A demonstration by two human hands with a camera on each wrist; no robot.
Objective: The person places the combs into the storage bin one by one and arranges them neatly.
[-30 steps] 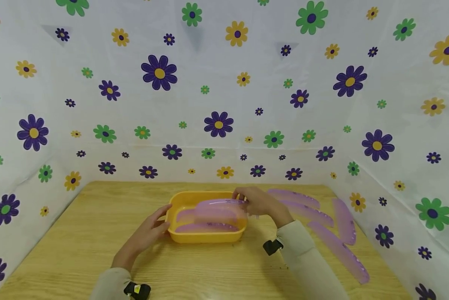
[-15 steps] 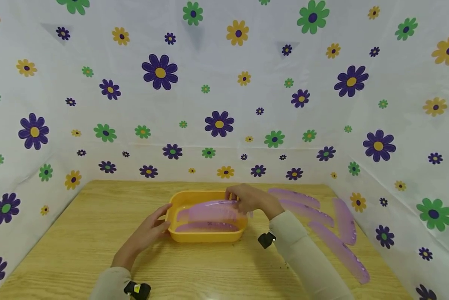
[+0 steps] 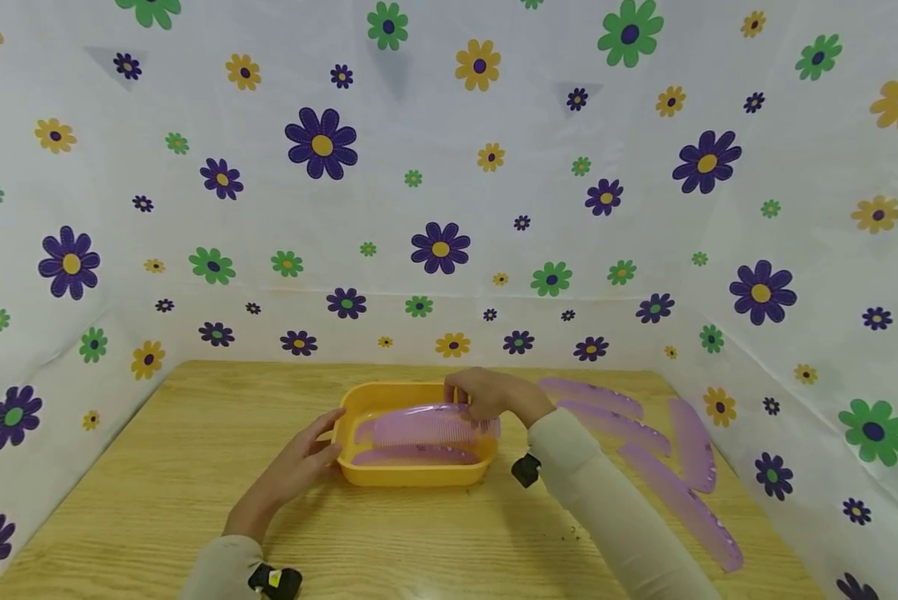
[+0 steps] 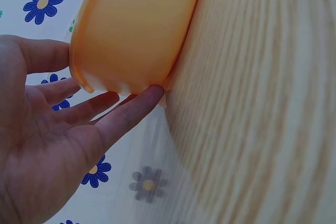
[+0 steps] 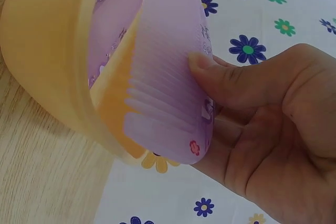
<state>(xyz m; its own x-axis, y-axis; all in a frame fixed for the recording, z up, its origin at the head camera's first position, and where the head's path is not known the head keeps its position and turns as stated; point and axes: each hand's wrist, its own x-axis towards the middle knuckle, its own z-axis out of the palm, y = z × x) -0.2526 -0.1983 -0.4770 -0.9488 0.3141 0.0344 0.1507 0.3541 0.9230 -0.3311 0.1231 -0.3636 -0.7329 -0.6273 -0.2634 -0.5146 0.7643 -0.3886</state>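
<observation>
A purple translucent comb (image 3: 419,425) is pinched by my right hand (image 3: 490,396) at its right end, held over the yellow plastic basin (image 3: 411,477). In the right wrist view the thumb lies on one face of the comb (image 5: 163,66), its teeth toward the basin (image 5: 47,51), fingers behind. A second comb (image 3: 411,456) lies inside along the near wall, and another purple piece shows behind the held one, mostly hidden. My left hand (image 3: 295,462) rests against the basin's left end; in the left wrist view its extended fingertips touch the outer wall.
Several purple combs lie on the wooden table (image 3: 194,467) at the right, among them a long slanted comb (image 3: 681,504) and an upright one (image 3: 692,442). Flower-printed white sheeting (image 3: 389,192) encloses the table's back and sides. Small dark crumbs lie right of the basin.
My right hand has moved left with the comb, which now sits further over the basin. The left hand stays at the basin's end.
</observation>
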